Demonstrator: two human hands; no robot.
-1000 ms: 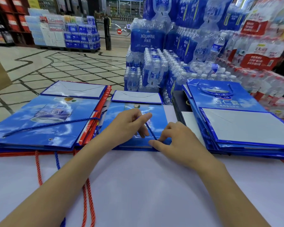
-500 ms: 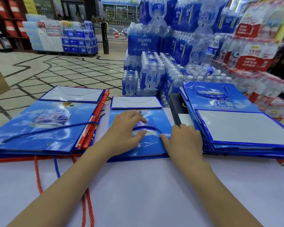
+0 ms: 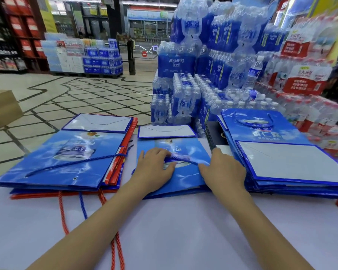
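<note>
Your left hand [image 3: 154, 169] lies flat on the bag [image 3: 185, 178], fingers spread and fairly straight, pressing the blue cord [image 3: 185, 159] down against the paper. Your right hand [image 3: 223, 170] rests on the bag's right part, thumb stretched left toward the cord's end. The cord runs under the hand there, so it cannot be told whether you pinch it or only pin it. The cord arcs between your two hands. Holding it down at both ends looks meant to lay the handle flat so the bag will stack cleanly.

The bag lies folded flat on the tabletop [image 3: 174, 230], in the gap between the left stack [image 3: 57, 162] and the right stack [image 3: 291, 162], with its white flap [image 3: 166, 131] on the far side. That middle spot keeps it within easy reach of either pile.

The left stack mixes blue and red bags, and its red cords [image 3: 62, 215] trail toward the near edge. Packs of bottles [image 3: 183, 98] stand beyond the far edge.

Your hands cover most of the bag's print and the holes where the cord enters. Your forearms hide part of its near edge. The right stack is cut off at the frame's right side, and a dark thing [image 3: 215, 133] wedged beside it is hard to make out.
</note>
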